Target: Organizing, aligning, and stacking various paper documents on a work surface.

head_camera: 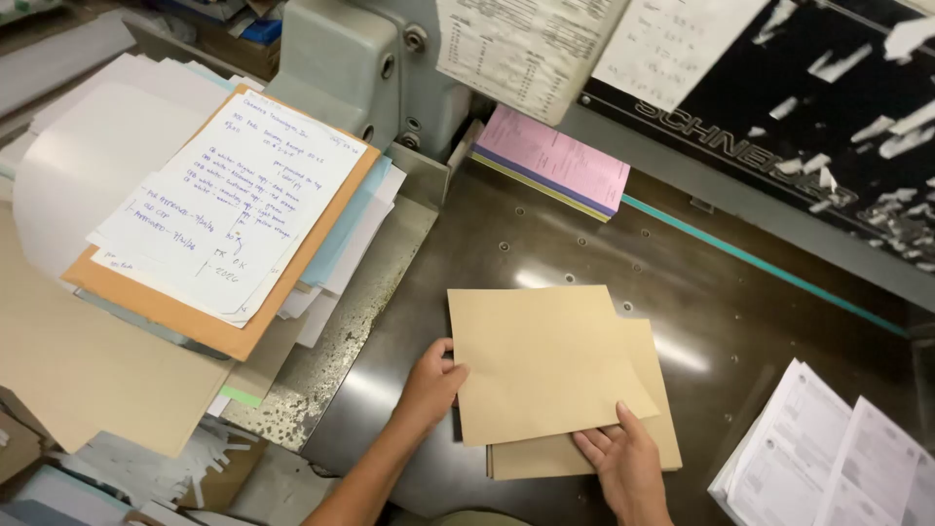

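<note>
Head view is showing a stack of tan kraft sheets [545, 365] lying flat on the dark metal surface [545, 244] of a cutting machine, directly between the two hands. The top sheet is sitting skewed over the ones beneath, its long axis running roughly away from the person. The left hand [431, 382] is gripping the stack's left edge, thumb on top and fingers curled under. The right hand [623, 463] is lying under the near right corner, thumb pressing on the top sheet, fingers spread beneath. Both hands are touching the stack, so neither is nearer.

Beyond the hands, a pink and purple pad [565, 161] is lying against the machine's back. Left of the left hand, an orange folder [321, 244] carrying a handwritten white sheet [234, 209] is topping a paper pile. Right of the right hand, printed white forms [838, 458] are lying fanned. Above, white printed notices [526, 44] are hanging on the machine.
</note>
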